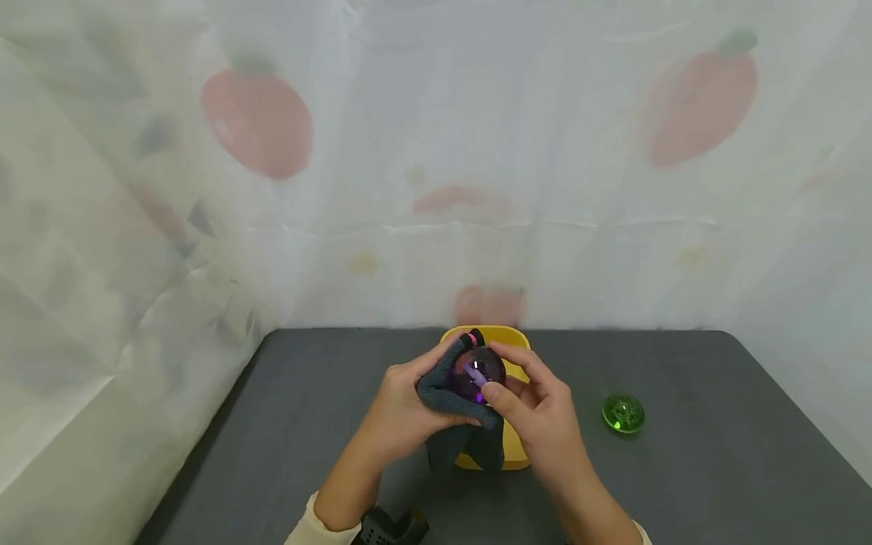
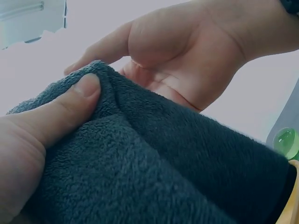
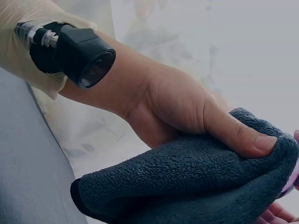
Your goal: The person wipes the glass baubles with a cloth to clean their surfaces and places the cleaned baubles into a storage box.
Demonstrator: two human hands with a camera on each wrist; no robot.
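A shiny purple ball [image 1: 479, 372] is held up over a yellow tray [image 1: 507, 338] on the dark grey table. My left hand [image 1: 403, 405] grips a dark grey cloth [image 1: 444, 397] wrapped round the ball's left side, its thumb [image 2: 70, 105] pressing the cloth [image 2: 154, 172]. My right hand [image 1: 534, 405] holds the ball from the right, thumb and fingers curled round it. In the right wrist view the left thumb [image 3: 243, 133] lies on the cloth [image 3: 196, 182], and a sliver of the purple ball [image 3: 292, 183] shows at the edge.
A green glassy ball [image 1: 623, 413] lies on the table [image 1: 715, 462] to the right of the tray. A white curtain with a fruit print [image 1: 259, 125] hangs behind and to the left. A wrist camera [image 3: 77, 53] is strapped to the left forearm.
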